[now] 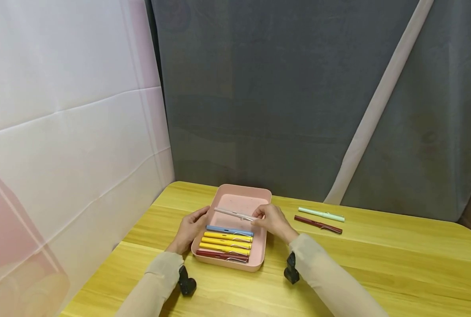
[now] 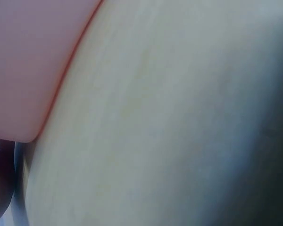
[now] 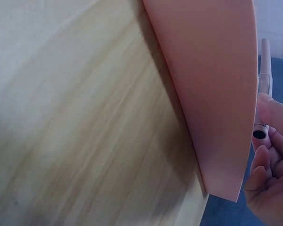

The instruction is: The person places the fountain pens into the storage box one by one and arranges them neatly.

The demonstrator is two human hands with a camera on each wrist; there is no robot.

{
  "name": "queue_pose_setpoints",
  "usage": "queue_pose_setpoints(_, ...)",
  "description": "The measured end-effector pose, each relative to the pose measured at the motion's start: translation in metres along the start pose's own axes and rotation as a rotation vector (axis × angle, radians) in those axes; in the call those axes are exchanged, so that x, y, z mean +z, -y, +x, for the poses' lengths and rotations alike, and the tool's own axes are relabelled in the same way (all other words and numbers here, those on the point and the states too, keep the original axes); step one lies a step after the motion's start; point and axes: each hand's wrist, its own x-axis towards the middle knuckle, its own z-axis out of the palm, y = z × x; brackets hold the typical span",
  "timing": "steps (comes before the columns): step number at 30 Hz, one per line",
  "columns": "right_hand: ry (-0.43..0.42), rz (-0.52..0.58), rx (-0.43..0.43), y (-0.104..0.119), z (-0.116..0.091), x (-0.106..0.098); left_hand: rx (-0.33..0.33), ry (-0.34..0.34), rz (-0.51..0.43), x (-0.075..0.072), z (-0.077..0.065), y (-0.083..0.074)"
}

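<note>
My right hand [image 1: 274, 221] pinches a pale pinkish-grey pen [image 1: 234, 214] by its clip end, between thumb and fingers. The pen lies across the middle of a shallow pink tray [image 1: 245, 189] in the head view. In the right wrist view the same pen [image 3: 264, 70] shows beyond the tray's outer wall [image 3: 207, 89]. At the tray's left side, my left hand [image 1: 189, 230] holds the rim. Nearer me in the tray lie a blue pen [image 1: 228, 230], several yellow pens [image 1: 225, 243] and a dark red pen [image 1: 221, 256], side by side with clips to the right.
A mint green pen [image 1: 320, 214] and another dark red pen [image 1: 318, 224] lie on the wooden table [image 1: 378, 259], right of the tray. Behind the table hangs a grey curtain [image 1: 259, 97]; a white cloth [image 1: 81, 110] borders its left side.
</note>
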Motion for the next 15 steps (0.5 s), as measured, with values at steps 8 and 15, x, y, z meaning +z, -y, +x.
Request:
queue_pose_setpoints(8,-0.003,-0.036,-0.008,0.0024,0.0019,0.0043,0.096,0.007,0.011,-0.0012,-0.0037,0.0033)
queue_pose_setpoints(15,-0.004,-0.039,0.017,0.0046,0.0039,0.0064,0.023,0.006,-0.005,-0.0002,-0.0026,-0.0029)
